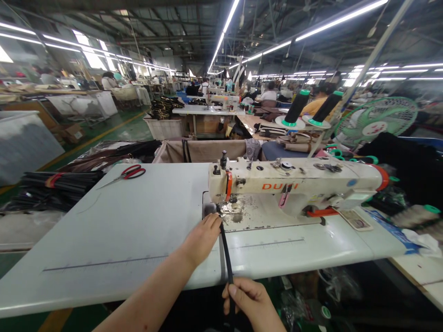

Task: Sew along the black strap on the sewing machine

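Observation:
A narrow black strap (226,251) runs from under the needle area of the white sewing machine (256,184) toward me and over the table's front edge. My left hand (205,235) lies by the needle plate, fingers together and stretched forward on the strap's far end; the fingertips partly hide that end. Just below the front edge, my right hand (247,297) pinches the strap between thumb and fingers. The strap looks taut between the two hands. Scissors with red and black handles (129,172) rest at the table's far left.
The pale sewing table (138,216) carries a printed ruler line. Bundled black straps (51,189) lie to the left. Behind the machine stand black thread cones (296,108) and a green fan (377,117). A fabric-lined bin (200,151) borders the table's back. Other people work farther off.

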Motion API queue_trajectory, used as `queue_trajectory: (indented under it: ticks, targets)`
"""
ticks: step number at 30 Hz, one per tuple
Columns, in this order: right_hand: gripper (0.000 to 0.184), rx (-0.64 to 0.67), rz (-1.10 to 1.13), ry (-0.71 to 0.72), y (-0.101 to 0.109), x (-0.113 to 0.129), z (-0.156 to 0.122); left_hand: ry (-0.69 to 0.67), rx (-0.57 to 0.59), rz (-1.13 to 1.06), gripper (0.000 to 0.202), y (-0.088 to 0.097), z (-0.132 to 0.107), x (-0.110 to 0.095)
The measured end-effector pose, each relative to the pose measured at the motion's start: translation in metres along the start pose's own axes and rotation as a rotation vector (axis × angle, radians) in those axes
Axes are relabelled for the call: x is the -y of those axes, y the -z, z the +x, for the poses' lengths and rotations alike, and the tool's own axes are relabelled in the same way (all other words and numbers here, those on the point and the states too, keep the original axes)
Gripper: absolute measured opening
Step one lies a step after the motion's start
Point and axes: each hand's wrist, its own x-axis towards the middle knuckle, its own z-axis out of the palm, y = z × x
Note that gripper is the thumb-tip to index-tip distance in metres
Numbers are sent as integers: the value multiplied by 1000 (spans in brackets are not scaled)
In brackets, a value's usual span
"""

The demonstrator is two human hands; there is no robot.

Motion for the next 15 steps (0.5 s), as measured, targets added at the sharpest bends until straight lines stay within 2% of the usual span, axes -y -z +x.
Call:
queue_trajectory:
  ticks: [8, 15]
  targets:
    - [61, 21, -1, 4, 2, 3, 0, -30, -4, 67, 28, 4, -1, -3]
    - [58, 94, 32, 39, 7, 0, 2, -51, 7, 96, 40, -9, -7, 0]
